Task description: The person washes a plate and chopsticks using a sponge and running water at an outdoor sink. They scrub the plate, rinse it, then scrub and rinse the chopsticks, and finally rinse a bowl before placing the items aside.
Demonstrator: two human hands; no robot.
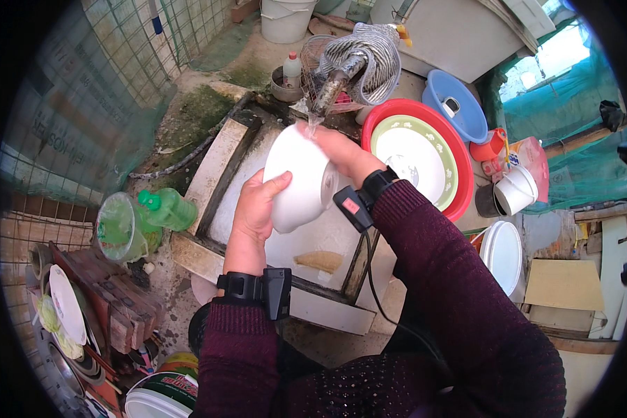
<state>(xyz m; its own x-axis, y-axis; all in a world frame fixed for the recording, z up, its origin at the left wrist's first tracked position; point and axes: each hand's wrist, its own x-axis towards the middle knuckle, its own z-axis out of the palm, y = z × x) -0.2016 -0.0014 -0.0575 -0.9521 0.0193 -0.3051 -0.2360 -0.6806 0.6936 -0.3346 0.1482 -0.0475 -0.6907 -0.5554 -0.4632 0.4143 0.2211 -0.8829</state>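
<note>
Between my hands a white bowl is tipped on its side, its foot ring facing right. My left hand grips it from the left, with the thumb across the outside. At the bowl's upper right, my right hand holds it too; some of those fingers are blurred or hidden. Water runs from a wrapped pipe tap right beside the right fingers. Below lies a low square basin with whitish water in it. A tan loofah-like scrubber rests in that basin.
A red basin with a green-rimmed bowl stands right of the tap, and a blue basin beyond it. Green plastic bottles sit left. Bricks and stacked dishes lie lower left. A lidded white bucket stands right.
</note>
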